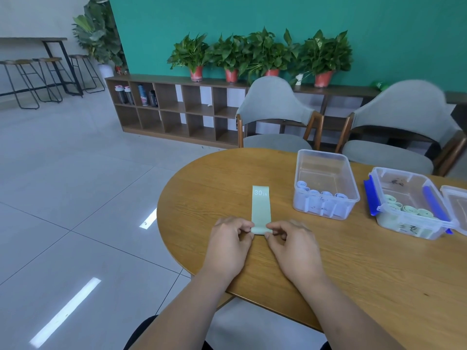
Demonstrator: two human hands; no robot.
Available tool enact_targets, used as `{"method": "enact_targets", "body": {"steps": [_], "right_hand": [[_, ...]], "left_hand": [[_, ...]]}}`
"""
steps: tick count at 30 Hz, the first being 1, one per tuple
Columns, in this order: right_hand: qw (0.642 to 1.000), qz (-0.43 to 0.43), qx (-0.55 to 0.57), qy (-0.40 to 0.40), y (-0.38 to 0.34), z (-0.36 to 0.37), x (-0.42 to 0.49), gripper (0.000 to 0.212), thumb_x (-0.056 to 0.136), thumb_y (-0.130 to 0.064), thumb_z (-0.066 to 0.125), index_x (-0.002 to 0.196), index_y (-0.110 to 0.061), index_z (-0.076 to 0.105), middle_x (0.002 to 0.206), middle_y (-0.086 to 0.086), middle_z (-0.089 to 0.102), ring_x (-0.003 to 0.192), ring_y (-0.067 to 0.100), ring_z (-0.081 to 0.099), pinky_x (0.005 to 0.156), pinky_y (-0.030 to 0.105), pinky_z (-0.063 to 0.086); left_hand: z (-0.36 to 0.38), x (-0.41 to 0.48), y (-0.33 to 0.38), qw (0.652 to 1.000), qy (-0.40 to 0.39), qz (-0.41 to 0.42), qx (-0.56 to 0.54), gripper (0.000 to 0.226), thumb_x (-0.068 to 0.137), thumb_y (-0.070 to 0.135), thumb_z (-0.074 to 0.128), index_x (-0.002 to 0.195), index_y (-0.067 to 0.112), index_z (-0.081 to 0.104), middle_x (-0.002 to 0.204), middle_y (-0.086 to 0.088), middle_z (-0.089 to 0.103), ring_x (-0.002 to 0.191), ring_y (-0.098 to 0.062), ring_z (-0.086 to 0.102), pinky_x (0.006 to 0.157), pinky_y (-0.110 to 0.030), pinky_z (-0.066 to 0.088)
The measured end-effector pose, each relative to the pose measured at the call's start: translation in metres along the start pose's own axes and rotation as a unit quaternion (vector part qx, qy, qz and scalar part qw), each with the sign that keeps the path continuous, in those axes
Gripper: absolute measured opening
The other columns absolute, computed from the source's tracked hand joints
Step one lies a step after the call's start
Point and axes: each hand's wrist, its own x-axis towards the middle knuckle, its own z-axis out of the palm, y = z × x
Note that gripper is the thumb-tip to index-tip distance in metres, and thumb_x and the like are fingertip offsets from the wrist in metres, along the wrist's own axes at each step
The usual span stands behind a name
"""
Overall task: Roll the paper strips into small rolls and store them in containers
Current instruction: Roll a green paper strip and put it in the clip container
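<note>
A pale green strip [261,208] marked "30 LB" lies flat on the wooden table [341,261], its near end curled into a small roll. My left hand [231,245] pinches the roll's left end. My right hand [293,245] pinches its right end. A clear container [326,184] to the right holds several light blue rolls. Further right, a clear container with blue clips [409,205] holds several green rolls.
Part of another clear box [457,208] shows at the right edge. Two grey chairs [275,117] stand behind the table. A low wooden shelf [177,107] with potted plants lines the green wall. Tiled floor lies to the left.
</note>
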Motion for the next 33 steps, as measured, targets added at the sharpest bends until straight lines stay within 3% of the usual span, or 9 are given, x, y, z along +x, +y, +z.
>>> {"method": "enact_targets", "body": {"steps": [13,21,27,33], "right_hand": [[1.0,-0.001,0.006,0.011,-0.0009,0.0,0.0,0.01,0.093,-0.03,0.072,0.102,-0.035,0.073,0.088,-0.018,0.064,0.094,0.008,0.057,0.078,0.035,0.054],[1.0,-0.002,-0.009,-0.004,0.0022,0.0001,0.0014,0.028,0.092,-0.024,0.075,0.118,-0.033,0.074,0.092,-0.021,0.063,0.092,0.006,0.056,0.08,0.032,0.053],[1.0,0.016,0.021,0.001,0.0004,-0.0012,0.0009,0.017,0.092,-0.027,0.073,0.106,-0.036,0.071,0.086,-0.022,0.063,0.09,0.005,0.057,0.079,0.034,0.054],[1.0,-0.001,-0.014,0.009,-0.0001,0.0009,0.0005,0.022,0.093,-0.031,0.074,0.114,-0.031,0.076,0.092,-0.021,0.063,0.095,0.01,0.058,0.079,0.036,0.055]], "left_hand": [[-0.0015,-0.0017,0.0045,1.0,0.0,-0.01,-0.011,0.01,0.093,0.025,0.076,0.103,0.03,0.075,0.089,0.021,0.071,0.098,0.001,0.055,0.081,-0.003,0.036],[0.0003,-0.0007,0.0037,1.0,-0.006,-0.02,-0.001,0.019,0.092,0.024,0.078,0.108,0.034,0.076,0.091,0.022,0.07,0.101,0.002,0.054,0.082,-0.004,0.036],[-0.0002,-0.0011,0.0027,1.0,0.001,-0.018,-0.023,0.013,0.092,0.025,0.076,0.103,0.032,0.073,0.086,0.022,0.071,0.096,0.0,0.058,0.084,-0.016,0.046],[0.003,-0.0009,0.0003,1.0,0.003,0.008,0.01,0.016,0.095,0.026,0.073,0.111,0.031,0.074,0.096,0.021,0.069,0.104,-0.003,0.051,0.088,-0.019,0.045]]}}
